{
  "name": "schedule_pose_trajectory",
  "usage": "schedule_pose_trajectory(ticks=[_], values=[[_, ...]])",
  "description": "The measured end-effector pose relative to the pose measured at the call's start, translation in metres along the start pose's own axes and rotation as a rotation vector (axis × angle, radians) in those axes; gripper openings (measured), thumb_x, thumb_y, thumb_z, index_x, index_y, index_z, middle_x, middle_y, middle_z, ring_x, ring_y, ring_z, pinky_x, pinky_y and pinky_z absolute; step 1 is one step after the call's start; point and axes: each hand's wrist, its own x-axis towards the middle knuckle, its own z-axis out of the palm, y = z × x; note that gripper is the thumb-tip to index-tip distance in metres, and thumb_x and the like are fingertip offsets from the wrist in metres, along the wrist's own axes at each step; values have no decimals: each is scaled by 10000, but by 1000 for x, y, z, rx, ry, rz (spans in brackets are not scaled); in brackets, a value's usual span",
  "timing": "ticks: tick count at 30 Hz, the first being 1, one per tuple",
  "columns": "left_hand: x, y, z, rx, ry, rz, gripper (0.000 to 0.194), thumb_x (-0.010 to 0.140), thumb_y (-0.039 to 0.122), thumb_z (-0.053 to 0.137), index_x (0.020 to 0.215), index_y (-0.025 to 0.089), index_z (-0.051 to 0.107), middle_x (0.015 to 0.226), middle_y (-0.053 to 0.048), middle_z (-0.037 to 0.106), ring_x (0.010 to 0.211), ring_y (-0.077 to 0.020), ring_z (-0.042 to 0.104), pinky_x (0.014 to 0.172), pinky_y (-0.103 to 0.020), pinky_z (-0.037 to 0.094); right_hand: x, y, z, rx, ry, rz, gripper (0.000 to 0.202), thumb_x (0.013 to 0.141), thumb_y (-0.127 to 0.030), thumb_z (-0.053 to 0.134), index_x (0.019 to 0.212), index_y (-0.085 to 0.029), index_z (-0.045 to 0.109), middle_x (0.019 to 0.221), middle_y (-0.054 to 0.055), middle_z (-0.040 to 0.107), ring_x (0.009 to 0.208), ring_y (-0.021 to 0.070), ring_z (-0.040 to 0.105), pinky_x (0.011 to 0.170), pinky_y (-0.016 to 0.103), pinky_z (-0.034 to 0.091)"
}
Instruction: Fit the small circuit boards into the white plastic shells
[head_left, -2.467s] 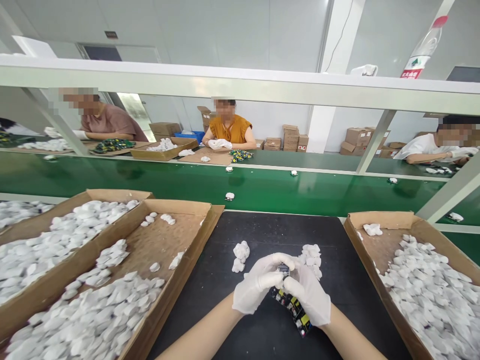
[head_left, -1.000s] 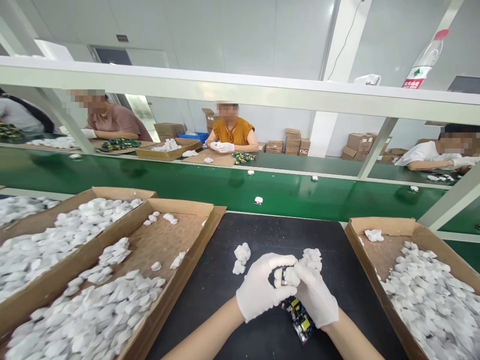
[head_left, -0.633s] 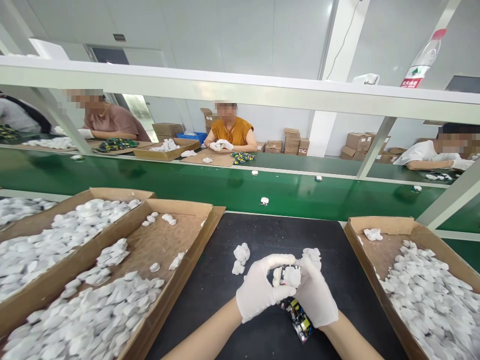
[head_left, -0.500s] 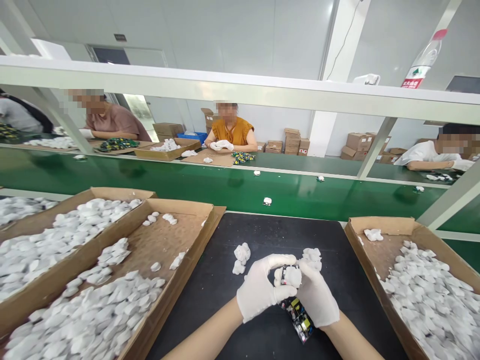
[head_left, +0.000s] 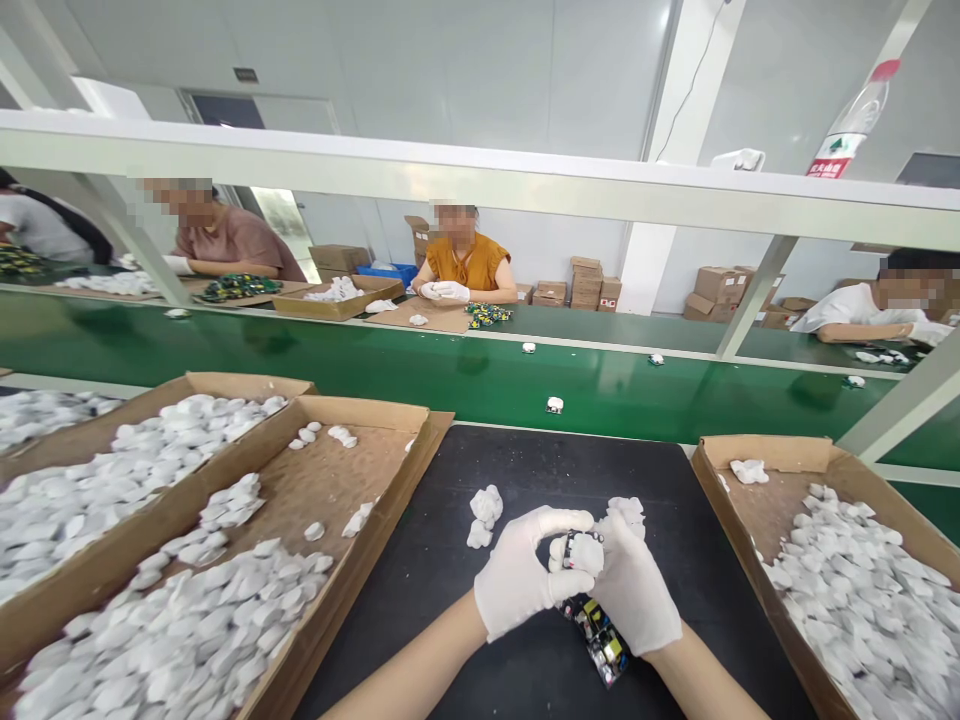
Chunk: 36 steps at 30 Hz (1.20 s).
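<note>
Between both gloved hands is a small circuit board with a white putty lump on its face. My left hand grips the board's left side between thumb and fingers. On the other side my right hand is closed against the board and the lump, its fingers partly hidden. Below them, several bare circuit boards with yellow and black parts lie on the black mat, partly under my right hand. White putty clumps rest on the mat, one at left and one behind my right hand.
Cardboard trays of white putty pieces stand at left and right. A green conveyor beyond the mat carries several boards with putty, one nearby. Several co-workers sit across it. A white shelf rail crosses above, bearing a bottle.
The boards on the conveyor have shifted to the right. My hands keep nearly the same grip on the circuit board, and the view has moved slightly.
</note>
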Motion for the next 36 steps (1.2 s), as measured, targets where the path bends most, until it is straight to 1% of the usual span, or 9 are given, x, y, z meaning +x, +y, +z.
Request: schedule_pose_trajectory(ticks=[3,7,10,16,19,23,27,32,36], values=[[0,4,-1,125,9,42,464,506,147,779,959,189,688,917,-60,653,868,-247,624,813,-372,497,-2,-6,5,-19,-55,47,324,848,-424,468,745,-202,680,715,42,631,729,206,568,720,376,431],[-1,8,-2,152,-8,81,444,500,118,765,930,206,698,891,-48,645,839,-231,622,764,-340,501,-4,-17,11,-213,-51,46,269,800,-353,557,618,-178,651,641,15,583,643,155,503,643,297,404],[-1,6,-3,118,-29,84,433,530,109,737,948,210,688,914,-46,640,837,-224,625,747,-329,505,-3,-17,11,-279,-7,17,260,783,-368,582,622,-170,634,646,4,569,646,144,487,653,286,400],[-2,0,0,88,-18,110,518,574,115,710,1078,200,628,1021,-70,620,952,-243,602,867,-374,479,-1,-5,5,-133,-2,-4,322,800,-455,509,667,-182,616,731,44,612,705,187,544,700,333,418],[-4,4,2,117,-49,162,506,611,110,656,1109,183,599,1038,-83,604,949,-239,600,864,-379,480,-2,-4,2,-249,48,11,294,783,-454,542,710,-182,626,698,38,617,698,194,552,687,334,428],[-6,6,2,130,-83,226,504,649,119,605,1148,165,547,1080,-104,569,967,-235,590,865,-376,480,-3,-5,-1,-364,30,8,299,801,-447,537,753,-168,633,676,22,620,673,175,554,684,319,433],[-4,3,1,140,-121,223,611,579,117,681,1168,172,528,1067,-93,558,946,-238,586,840,-367,483,-2,-10,0,-439,27,20,304,777,-447,561,684,-165,623,656,15,610,626,154,532,660,303,432],[-1,0,0,262,-77,251,442,627,128,677,1057,199,602,966,-60,608,907,-218,586,823,-365,468,0,-11,4,-531,133,86,373,737,-521,564,630,-164,581,638,19,594,667,170,527,637,295,428],[3,0,0,337,-87,307,417,672,131,639,1079,210,596,955,-54,634,904,-204,584,839,-364,461,1,-5,3,-475,189,87,404,736,-555,551,638,-164,574,633,21,595,669,177,542,642,303,428]])
